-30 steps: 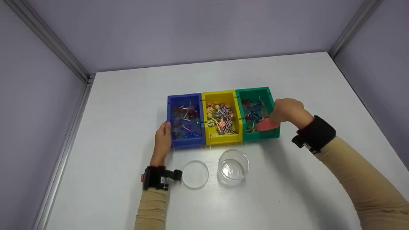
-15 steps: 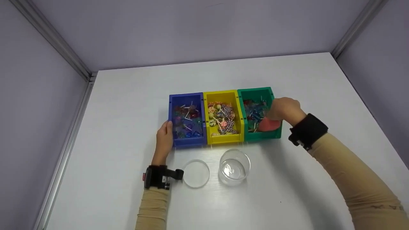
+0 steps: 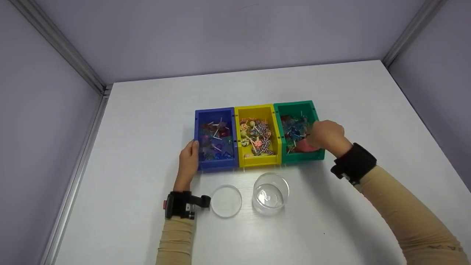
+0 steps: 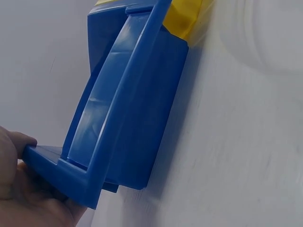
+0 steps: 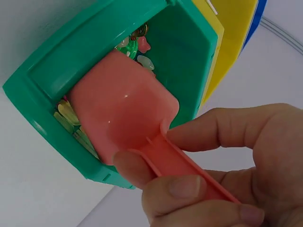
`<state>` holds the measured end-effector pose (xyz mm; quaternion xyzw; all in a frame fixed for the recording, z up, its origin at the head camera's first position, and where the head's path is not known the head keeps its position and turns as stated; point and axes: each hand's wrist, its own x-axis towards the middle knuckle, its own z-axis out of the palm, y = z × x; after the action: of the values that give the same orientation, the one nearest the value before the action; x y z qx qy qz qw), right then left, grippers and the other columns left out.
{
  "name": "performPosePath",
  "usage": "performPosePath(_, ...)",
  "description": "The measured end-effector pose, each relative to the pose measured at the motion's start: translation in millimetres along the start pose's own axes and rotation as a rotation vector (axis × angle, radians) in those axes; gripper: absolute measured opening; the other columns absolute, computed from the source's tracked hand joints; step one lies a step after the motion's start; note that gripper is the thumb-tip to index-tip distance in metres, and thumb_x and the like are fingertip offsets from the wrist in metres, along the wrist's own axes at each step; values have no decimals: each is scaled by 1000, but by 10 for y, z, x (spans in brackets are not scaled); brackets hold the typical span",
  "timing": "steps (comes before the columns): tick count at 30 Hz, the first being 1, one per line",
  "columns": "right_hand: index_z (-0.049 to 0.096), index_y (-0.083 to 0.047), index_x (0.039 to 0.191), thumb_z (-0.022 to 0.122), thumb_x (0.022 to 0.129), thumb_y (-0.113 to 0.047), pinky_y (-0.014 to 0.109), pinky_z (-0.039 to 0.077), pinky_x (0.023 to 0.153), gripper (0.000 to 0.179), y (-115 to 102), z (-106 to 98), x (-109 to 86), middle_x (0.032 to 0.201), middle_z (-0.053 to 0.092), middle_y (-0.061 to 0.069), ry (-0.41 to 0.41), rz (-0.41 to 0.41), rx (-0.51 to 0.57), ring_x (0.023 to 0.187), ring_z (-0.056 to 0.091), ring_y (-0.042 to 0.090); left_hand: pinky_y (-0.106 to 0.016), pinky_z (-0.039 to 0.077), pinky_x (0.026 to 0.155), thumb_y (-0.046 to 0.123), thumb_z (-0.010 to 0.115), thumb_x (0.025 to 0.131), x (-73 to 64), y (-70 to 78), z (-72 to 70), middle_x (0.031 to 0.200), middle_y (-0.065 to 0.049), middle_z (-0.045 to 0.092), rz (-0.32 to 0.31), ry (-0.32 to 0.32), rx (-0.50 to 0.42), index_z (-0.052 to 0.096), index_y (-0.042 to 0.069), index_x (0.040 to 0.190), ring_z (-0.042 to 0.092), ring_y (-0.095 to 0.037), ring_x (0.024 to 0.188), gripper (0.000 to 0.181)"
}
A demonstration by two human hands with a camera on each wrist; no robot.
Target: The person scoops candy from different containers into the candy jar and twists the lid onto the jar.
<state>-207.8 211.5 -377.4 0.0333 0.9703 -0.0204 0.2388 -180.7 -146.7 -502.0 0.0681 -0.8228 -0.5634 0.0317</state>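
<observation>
In the head view my left hand [image 3: 188, 158] grips the outer side of the blue bin [image 3: 217, 167], with thumb and fingers on either side of its rim [image 4: 57, 175] in the left wrist view. My right hand [image 3: 327, 137] holds a pinkish-red scoop [image 5: 125, 104] by its handle, over the front of the green bin [image 3: 301, 157]. The scoop's wide bowl tilts down inside that bin, among small colourful shiny pieces [image 5: 130, 47]. Several lollipop-like candies with white sticks lie in the blue bin. The yellow bin [image 3: 259, 160] between them holds swirl-patterned lollipops [image 3: 263, 136].
A clear round jar [image 3: 270, 195] stands upright on the white table [image 3: 294, 235] in front of the yellow and green bins. Beside it to the left lies a clear round lid [image 3: 226, 201], near my left wrist camera. Pale walls [image 3: 235, 36] enclose the table's back and sides.
My right hand has shifted slightly left and toward the front, and the scoop now shows less above the green bin's contents. The left hand stays at the blue bin.
</observation>
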Motion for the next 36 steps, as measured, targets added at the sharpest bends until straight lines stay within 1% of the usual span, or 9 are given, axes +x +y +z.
performPosePath(3,64,2,85,53,89,-21,29,37,50,26,8,31,-20,69,45,7,18,-1,14,63,42,20,-48,45,107,21,36,106,6,6,-14,128,-26,60,-6,2,7,53,-7,131,55,-34,123,42)
performPosePath(8,65,4,83,53,90,-20,29,39,47,27,25,134,-63,70,50,11,81,-8,44,61,44,20,-37,48,89,21,37,105,19,2,-46,109,-24,63,-3,-3,30,57,-6,126,55,-25,99,40)
performPosePath(12,63,4,75,58,91,-42,30,38,43,48,35,249,-97,67,51,12,146,-11,71,59,45,20,-27,42,78,22,38,105,33,-13,-69,96,-18,60,0,-12,44,60,-5,122,49,-18,89,39)
performPosePath(15,60,2,69,57,85,-64,28,35,42,68,35,321,-117,63,46,11,170,3,71,56,44,20,-25,41,76,23,38,105,43,-20,-75,95,-18,59,-4,-19,39,60,-5,120,48,-17,87,38)
performPosePath(20,58,2,64,50,84,-73,25,32,41,77,32,415,-127,57,38,7,200,28,49,51,42,21,-24,39,74,21,38,105,48,-16,-71,90,-13,56,3,-24,26,59,-6,118,47,-16,84,37)
performPosePath(26,58,3,62,62,86,-57,27,30,38,64,27,509,-144,57,41,9,340,6,116,51,42,20,-24,33,65,18,39,105,53,-10,-66,71,1,37,72,-11,38,59,-8,107,40,-15,72,33)
performPosePath(30,61,7,66,63,88,-44,31,37,38,56,24,566,-145,58,49,15,404,13,147,52,49,25,-24,34,65,18,40,105,57,-9,-65,72,2,38,63,-18,31,60,-8,109,41,-14,73,34)
performPosePath(33,64,11,72,60,87,-20,41,47,41,35,23,644,-131,66,61,26,478,4,182,58,59,33,-25,34,65,19,39,105,60,-14,-68,73,1,38,50,-26,31,60,-7,111,41,-14,73,34)
performPosePath(36,63,10,70,55,81,-7,46,50,45,22,23,718,-112,72,65,30,535,0,221,61,62,36,-25,34,65,20,40,105,63,-11,-64,73,1,38,51,-31,32,60,-8,111,41,-15,73,34)
